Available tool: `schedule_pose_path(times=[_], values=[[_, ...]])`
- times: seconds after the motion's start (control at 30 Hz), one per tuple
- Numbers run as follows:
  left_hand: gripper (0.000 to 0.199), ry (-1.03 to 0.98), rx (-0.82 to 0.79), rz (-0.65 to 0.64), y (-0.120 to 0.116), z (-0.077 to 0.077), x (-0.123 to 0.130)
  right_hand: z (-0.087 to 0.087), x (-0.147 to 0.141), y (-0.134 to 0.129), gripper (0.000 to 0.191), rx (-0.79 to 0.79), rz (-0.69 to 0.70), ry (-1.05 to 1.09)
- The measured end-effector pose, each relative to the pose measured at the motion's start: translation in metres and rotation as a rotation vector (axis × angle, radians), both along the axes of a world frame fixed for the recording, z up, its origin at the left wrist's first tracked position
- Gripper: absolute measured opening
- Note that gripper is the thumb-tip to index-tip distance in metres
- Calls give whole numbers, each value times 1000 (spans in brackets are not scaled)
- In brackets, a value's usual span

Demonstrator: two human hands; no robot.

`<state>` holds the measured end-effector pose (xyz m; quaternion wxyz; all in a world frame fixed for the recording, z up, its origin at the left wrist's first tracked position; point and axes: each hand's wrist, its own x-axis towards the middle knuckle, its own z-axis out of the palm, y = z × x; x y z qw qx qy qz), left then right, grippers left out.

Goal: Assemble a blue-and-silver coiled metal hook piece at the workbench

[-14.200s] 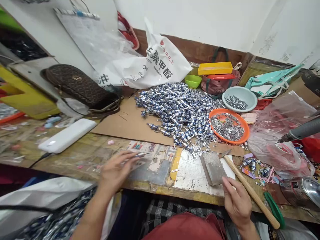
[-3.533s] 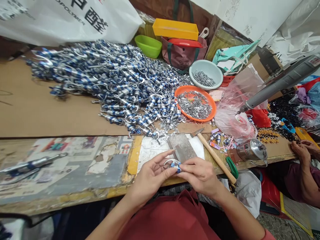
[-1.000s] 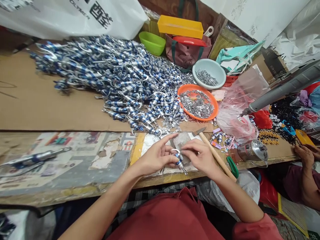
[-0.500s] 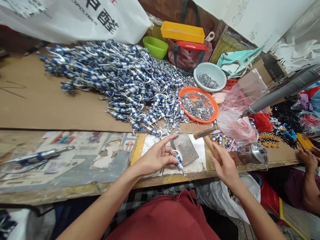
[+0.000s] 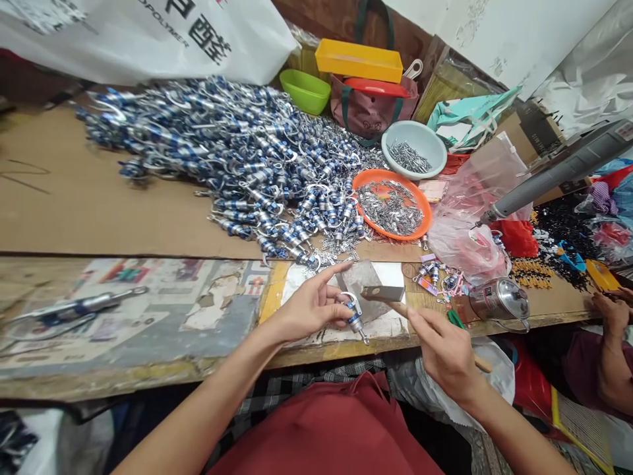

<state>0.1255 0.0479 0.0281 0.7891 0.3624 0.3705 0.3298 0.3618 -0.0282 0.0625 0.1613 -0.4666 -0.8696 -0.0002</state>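
- The left hand [image 5: 309,309], just below the middle of the frame, has its fingers [image 5: 341,310] pinched shut on a small blue-and-silver clasp [image 5: 353,315], with the forefinger stretched out straight above it.
- The clasp lies tilted at the near edge of a grey metal block [image 5: 363,276], its ring end up by the block and its thin pin end pointing toward the lower right; it sits over a white sheet [image 5: 390,324] on the tabletop [image 5: 148,310].
- The right hand [image 5: 444,353], lower right of centre, is wrapped closed around the wooden handle of a hammer [image 5: 383,293].
- The hammer's dark head is just right of the clasp and over the grey block; whether it touches the block I cannot tell.
- Behind the block, in the upper middle of the frame, a big heap of blue-and-silver clasps [image 5: 222,155] is spread over brown cardboard [image 5: 99,218].
- Right of the heap stands an orange dish [image 5: 368,181] of small silver parts, and beyond it a pale bowl [image 5: 420,135] of metal pins.
- A shiny metal can [image 5: 499,300] lies on its side at the right, near the table edge.
- At the far right edge, another person's hand [image 5: 610,310] rests by the tabletop.
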Motion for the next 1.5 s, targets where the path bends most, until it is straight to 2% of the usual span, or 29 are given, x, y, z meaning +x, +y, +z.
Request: schedule_pose_path(times=[0.1,0.17,0.23,0.3,0.4,0.5,0.57,0.67,0.73,0.8,0.93,1.1,1.17,1.23,1.3,1.4,1.5], values=[[97,-3,3,-3,1,2,1,-8,4,6,53,-116,-30,66],[88,30,29,5,0,2,0,-18,14,14,47,-146,-124,183],[59,125,86,38,-3,0,-4,-30,29,22,44,-151,-247,247],[28,246,139,120,-9,-4,-13,-40,43,31,42,-170,-336,197],[13,326,218,297,-18,-11,-24,-44,44,49,31,-138,-357,100],[8,278,334,423,-22,-13,-21,-33,11,88,28,-81,-309,123],[6,265,422,461,-20,-11,-10,-23,-22,123,26,-272,-261,40],[3,357,606,477,-14,-10,7,-11,-67,169,14,-439,-178,-77],[3,429,708,483,-12,-9,13,-8,-86,186,13,-485,-167,-144],[3,460,754,472,-12,-9,14,-7,-96,192,16,-510,-168,-187],[6,465,744,427,-15,-7,10,-9,-96,192,22,-534,-169,-182],[8,447,703,424,-20,-6,8,-7,-85,186,20,-505,-181,-52],[4,434,650,452,-22,-7,7,-1,-81,171,19,-454,-203,140],[15,400,564,495,-25,-9,6,6,-77,145,12,-446,-175,462],[30,353,501,528,-26,-11,6,12,-76,115,6,-491,-54,723],[38,333,519,529,-28,-11,6,14,-76,80,7,-477,57,864],[31,424,643,528,-29,-5,4,8,-78,65,11,-486,86,920]])
